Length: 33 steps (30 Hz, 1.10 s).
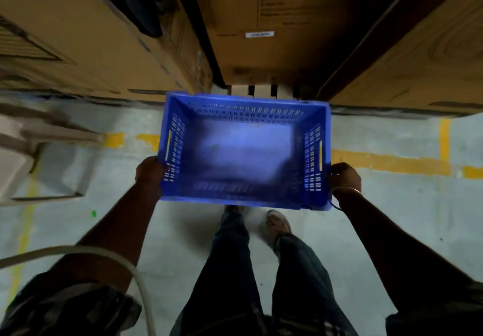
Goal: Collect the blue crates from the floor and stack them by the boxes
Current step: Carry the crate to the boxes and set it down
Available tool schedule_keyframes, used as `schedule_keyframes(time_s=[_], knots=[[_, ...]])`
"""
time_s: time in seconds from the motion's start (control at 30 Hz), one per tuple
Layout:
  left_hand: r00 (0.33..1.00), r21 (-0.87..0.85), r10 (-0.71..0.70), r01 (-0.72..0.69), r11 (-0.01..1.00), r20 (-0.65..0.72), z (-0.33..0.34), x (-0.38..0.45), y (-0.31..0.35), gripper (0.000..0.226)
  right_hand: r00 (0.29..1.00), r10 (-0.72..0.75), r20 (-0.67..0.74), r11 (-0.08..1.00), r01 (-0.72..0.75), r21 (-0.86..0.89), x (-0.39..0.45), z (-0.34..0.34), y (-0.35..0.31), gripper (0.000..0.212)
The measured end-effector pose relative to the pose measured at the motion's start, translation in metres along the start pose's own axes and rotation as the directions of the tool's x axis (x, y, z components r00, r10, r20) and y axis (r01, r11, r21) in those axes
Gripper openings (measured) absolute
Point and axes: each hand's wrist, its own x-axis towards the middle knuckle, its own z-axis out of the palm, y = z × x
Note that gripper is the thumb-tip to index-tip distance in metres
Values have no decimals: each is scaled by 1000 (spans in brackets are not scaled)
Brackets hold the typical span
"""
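Observation:
An empty blue crate (243, 150) with slotted walls hangs level in the air in front of me, above the grey floor. My left hand (150, 171) grips its left side wall, fingers curled into the handle slot. On the opposite side, my right hand (345, 176) grips the right wall, a bangle on that wrist. Tall brown cardboard boxes (261, 21) stand just beyond the crate's far edge. No other blue crate shows in this view.
More large cardboard boxes stand at the left (78, 35) and right (418, 61), with a narrow gap between them. Yellow floor lines (392, 164) run under the crate. A pale plastic chair (31, 152) stands at the left. My legs (235, 270) are below the crate.

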Motion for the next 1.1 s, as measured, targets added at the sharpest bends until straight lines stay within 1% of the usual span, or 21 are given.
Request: schedule_keyframes(time_s=[0.03, 0.1, 0.17, 0.23, 0.3, 0.33, 0.4, 0.53, 0.63, 0.73, 0.83, 0.9, 1.0, 1.03, 1.1], knots=[[1000, 11, 27, -27, 1000, 9, 0, 11, 4, 42, 1000, 26, -11, 999, -25, 42, 0, 7, -4, 22], [999, -78, 37, -34, 996, 37, -1, 31, 10, 47, 998, 58, -31, 993, -55, 103, 2, 19, -13, 23], [996, -167, 13, 1, 986, 83, -2, 56, 8, 46, 996, 82, -46, 989, -76, 130, 9, 30, -23, 26], [987, -255, 6, 35, 966, 158, 4, 89, -7, 42, 993, 105, -52, 989, -99, 114, 20, 39, -31, 25], [972, -268, -3, 68, 961, 236, 7, 98, -7, 41, 988, 151, -34, 983, -147, 110, 30, 47, -34, 24], [967, -248, -3, 68, 966, 255, 6, 91, 1, 38, 985, 169, -21, 980, -165, 111, 34, 51, -34, 23], [960, -232, 31, 36, 972, 279, 6, 85, 12, 34, 982, 190, -17, 974, -186, 130, 40, 56, -32, 22], [945, -274, 70, 21, 962, 321, 6, 85, 13, 44, 977, 211, 15, 966, -211, 151, 44, 61, -31, 18], [946, -305, 89, 10, 952, 311, 3, 97, 5, 68, 976, 210, 59, 967, -217, 133, 43, 65, -25, 21], [942, -281, 142, -54, 958, 304, 5, 121, -2, 75, 971, 223, 83, 965, -231, 120, 37, 72, -24, 34], [925, -236, 162, -82, 968, 345, 6, 105, 22, 68, 968, 244, 59, 950, -250, 184, 28, 76, -31, 40], [920, -170, 157, -101, 980, 359, 6, 98, 31, 64, 966, 252, 54, 935, -257, 243, 24, 79, -34, 40], [917, -45, 150, -144, 989, 369, 8, 109, 20, 87, 967, 254, 34, 924, -253, 286, 21, 83, -33, 42], [914, -30, 155, -155, 987, 375, 7, 108, 19, 90, 969, 247, 24, 927, -244, 286, 20, 85, -33, 43], [898, -20, 161, -167, 986, 410, 5, 105, 17, 80, 972, 234, 7, 929, -226, 292, 21, 86, -33, 46]])
